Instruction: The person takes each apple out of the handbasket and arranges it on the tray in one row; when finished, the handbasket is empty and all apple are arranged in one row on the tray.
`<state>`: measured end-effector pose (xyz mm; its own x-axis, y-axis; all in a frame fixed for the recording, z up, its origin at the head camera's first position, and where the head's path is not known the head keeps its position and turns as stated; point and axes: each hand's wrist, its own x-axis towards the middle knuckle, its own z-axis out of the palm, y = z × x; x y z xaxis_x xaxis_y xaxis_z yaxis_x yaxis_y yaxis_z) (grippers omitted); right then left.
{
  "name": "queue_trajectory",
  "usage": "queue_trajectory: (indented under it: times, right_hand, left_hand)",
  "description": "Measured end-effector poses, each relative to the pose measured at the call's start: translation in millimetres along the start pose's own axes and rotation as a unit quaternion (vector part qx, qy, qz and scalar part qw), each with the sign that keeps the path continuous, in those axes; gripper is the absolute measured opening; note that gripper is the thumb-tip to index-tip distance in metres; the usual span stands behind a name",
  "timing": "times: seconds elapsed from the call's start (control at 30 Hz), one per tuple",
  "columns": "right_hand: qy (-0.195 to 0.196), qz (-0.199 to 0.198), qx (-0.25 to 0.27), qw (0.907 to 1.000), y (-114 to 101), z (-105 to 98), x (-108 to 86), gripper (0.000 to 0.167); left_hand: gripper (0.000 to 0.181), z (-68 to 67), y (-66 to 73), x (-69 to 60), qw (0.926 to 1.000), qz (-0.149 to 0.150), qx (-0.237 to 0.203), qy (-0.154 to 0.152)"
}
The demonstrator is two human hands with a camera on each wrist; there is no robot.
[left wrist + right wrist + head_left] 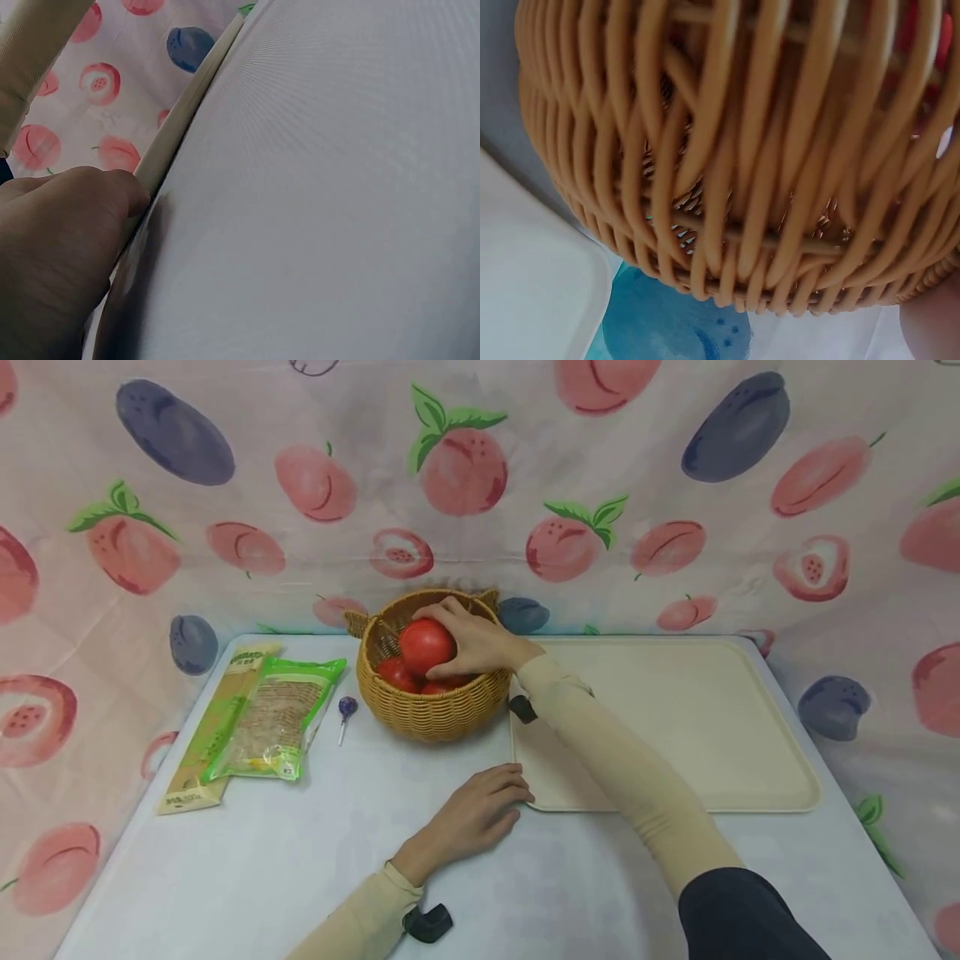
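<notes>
In the head view the right hand grips a round red fruit at the top of the wicker basket. More red fruits lie beneath it in the basket. The left hand rests on the table, fingertips at the near left corner of the cream tray. In the left wrist view, the left hand is beside the tray's edge. The right wrist view is filled by the basket's woven side, with part of the right hand at the lower right.
Left of the basket lie a purple-wrapped lollipop, a clear and green food packet and a long yellow-green packet partly under it. A fruit-patterned cloth hangs behind the white table.
</notes>
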<state>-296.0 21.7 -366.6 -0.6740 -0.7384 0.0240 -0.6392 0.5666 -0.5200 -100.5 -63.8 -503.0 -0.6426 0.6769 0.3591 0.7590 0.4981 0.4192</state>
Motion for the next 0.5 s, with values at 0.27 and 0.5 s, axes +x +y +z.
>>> queue_trajectory:
  times: [0.27, 0.5]
  right_hand:
    - [0.050, -0.012, 0.015, 0.9986, -0.4, -0.7, -5.2, 0.079]
    - [0.094, -0.020, 0.047, 0.9943, 2.8, 1.6, -8.1, 0.081]
  left_hand:
    - [0.024, -1.7, -0.5, 0.3, 0.9999, -0.003, -0.011, 0.000]
    - [0.024, -0.3, -0.5, -0.1, 0.9998, -0.006, -0.019, -0.004]
